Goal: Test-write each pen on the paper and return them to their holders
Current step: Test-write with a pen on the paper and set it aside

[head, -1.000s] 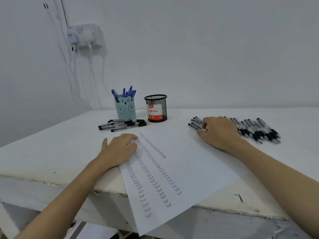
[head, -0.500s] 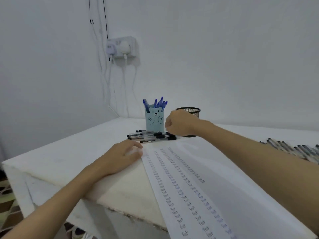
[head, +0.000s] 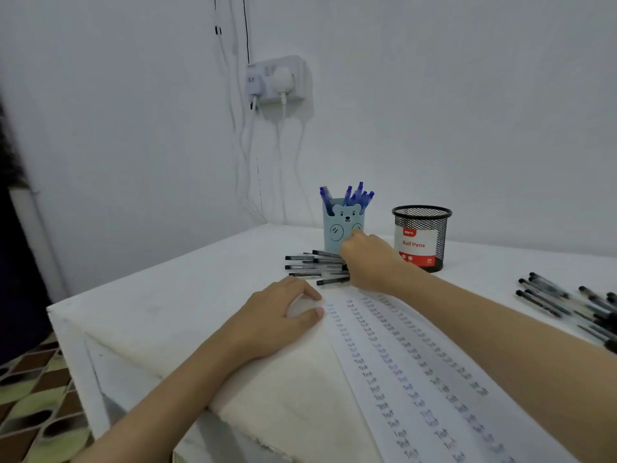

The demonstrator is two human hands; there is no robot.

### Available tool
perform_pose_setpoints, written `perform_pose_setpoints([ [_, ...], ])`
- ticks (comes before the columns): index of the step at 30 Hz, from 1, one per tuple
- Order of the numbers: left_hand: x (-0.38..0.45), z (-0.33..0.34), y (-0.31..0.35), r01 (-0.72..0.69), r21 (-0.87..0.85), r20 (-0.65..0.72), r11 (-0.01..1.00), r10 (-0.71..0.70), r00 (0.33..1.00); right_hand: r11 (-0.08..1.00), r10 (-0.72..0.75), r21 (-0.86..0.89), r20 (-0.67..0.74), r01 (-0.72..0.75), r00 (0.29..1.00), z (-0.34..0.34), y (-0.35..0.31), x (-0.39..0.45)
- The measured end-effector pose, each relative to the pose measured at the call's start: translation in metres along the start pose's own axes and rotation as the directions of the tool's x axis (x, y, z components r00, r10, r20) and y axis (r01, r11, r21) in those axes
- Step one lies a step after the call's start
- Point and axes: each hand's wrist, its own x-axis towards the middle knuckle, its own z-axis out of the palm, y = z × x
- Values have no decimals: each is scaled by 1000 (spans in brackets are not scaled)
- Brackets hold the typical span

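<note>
A white paper (head: 377, 406) covered in rows of test scribbles lies on the white table (head: 187, 295). My left hand (head: 277, 319) rests on the sheet's top left corner, fingers loosely bent. My right hand (head: 370, 262) is down on the right ends of a small pile of black pens (head: 310, 265), fingers curled over a black pen (head: 332, 281) at the near side. Behind the pile stands a light blue bear holder (head: 339, 228) with several blue pens. To its right stands a black mesh holder (head: 422, 235) with a "Ball Pens" label inside.
More black pens (head: 564, 304) lie in a row at the right edge of view. A wall socket (head: 277, 81) with plugs and hanging cables sits above the table's back corner. The table's left edge drops to a patterned floor (head: 36, 396).
My right hand left the right-hand row of pens, crossed over the paper and came down onto the pile beside the bear holder. The view swung left. My left hand stayed on the paper.
</note>
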Motion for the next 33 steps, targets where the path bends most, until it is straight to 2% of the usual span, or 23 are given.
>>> perform_pose_setpoints([
  [4, 0, 1, -3, 24, -13, 14, 1000, -24, 1000, 999, 13, 43, -5, -13, 1000, 0, -2, 1],
  [12, 0, 1, -2, 26, -9, 25, 1000, -26, 999, 972, 100, 204, 86, -116, 991, -5, -2, -2],
  [24, 2, 0, -1, 16, 5, 34, 1000, -16, 999, 964, 108, 234, 99, -128, 989, -12, 0, -2],
  [28, 0, 0, -3, 7, 4, 31, 1000, -7, 999, 941, 111, 302, 149, -153, 983, -33, 12, -10],
  [31, -1, 0, -1, 0, -3, 27, 1000, 0, 1000, 903, 178, 350, 221, -249, 959, -48, 27, -22],
  [33, -2, -1, 2, -3, -9, 19, 1000, 3, 1000, 824, 239, 454, 261, -338, 935, -55, 38, -34],
])
